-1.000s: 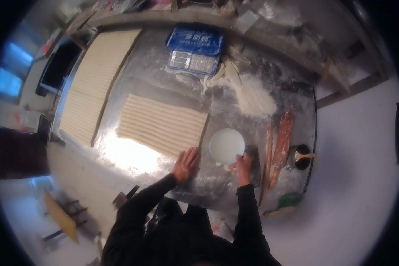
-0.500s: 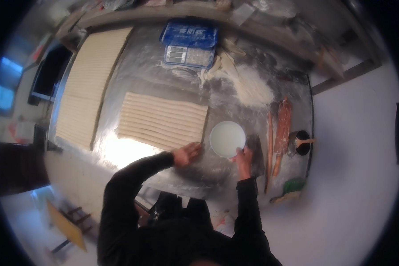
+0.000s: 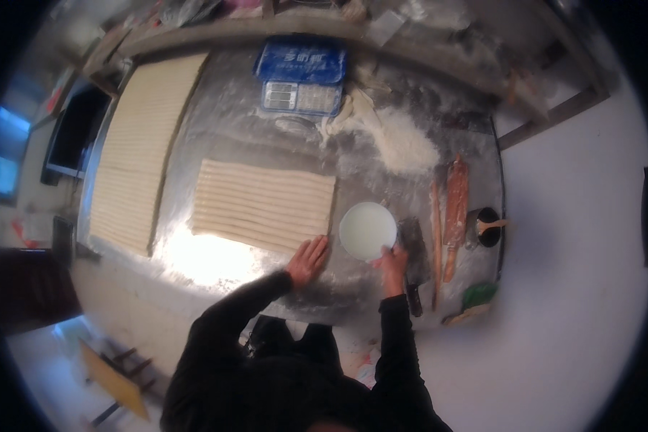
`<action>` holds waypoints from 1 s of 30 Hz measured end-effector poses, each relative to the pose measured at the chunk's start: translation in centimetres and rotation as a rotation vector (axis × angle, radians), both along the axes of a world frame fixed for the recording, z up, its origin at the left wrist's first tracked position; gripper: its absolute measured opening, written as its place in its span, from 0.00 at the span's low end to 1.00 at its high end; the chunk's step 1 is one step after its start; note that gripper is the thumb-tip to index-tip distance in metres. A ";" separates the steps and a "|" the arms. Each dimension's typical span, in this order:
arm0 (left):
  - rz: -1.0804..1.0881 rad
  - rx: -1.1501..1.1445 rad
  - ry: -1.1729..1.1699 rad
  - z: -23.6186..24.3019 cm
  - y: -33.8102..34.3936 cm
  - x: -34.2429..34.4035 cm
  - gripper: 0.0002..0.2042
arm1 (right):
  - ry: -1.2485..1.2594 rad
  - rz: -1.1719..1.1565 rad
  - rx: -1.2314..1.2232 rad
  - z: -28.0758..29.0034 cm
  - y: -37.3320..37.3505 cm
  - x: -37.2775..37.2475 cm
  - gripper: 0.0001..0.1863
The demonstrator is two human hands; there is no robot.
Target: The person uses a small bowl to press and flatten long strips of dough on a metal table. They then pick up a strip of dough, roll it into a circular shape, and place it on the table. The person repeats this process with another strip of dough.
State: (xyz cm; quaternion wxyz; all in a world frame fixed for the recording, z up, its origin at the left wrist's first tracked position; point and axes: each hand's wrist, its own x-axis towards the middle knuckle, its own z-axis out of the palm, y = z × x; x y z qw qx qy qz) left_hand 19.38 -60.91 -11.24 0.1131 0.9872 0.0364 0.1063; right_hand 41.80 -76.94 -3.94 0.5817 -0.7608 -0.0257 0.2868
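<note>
My left hand (image 3: pixel 309 261) lies with its fingers stretched out together at the near right corner of a block of pale dough strips (image 3: pixel 263 205), set side by side on the metal table. The fingertips touch or nearly touch the dough edge. My right hand (image 3: pixel 392 268) grips the near right rim of a round white bowl (image 3: pixel 367 230) holding a pale liquid. Whether the bowl rests on the table or is slightly raised, I cannot tell. Just right of the bowl is a cleaver (image 3: pixel 415 252) with a dark handle, partly behind my right hand.
A longer sheet of dough strips (image 3: pixel 140 151) covers the table's left side. A blue scale (image 3: pixel 301 97) stands at the back, beside spilled flour (image 3: pixel 408 144). On the right lie a thin rod (image 3: pixel 436 245), a rolling pin (image 3: pixel 456 209), a dark pot (image 3: pixel 488 236) and a green brush (image 3: pixel 479 294).
My left hand has shifted slightly right, its fingers now lying along the dough's near corner. My right hand keeps its grip on the bowl. The cleaver's handle has come into sight.
</note>
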 end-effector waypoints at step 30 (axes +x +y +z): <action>0.280 -0.214 0.219 2.9 -3.5 0.4 0.43 | -0.132 0.215 -0.107 1.8 2.1 3.7 0.12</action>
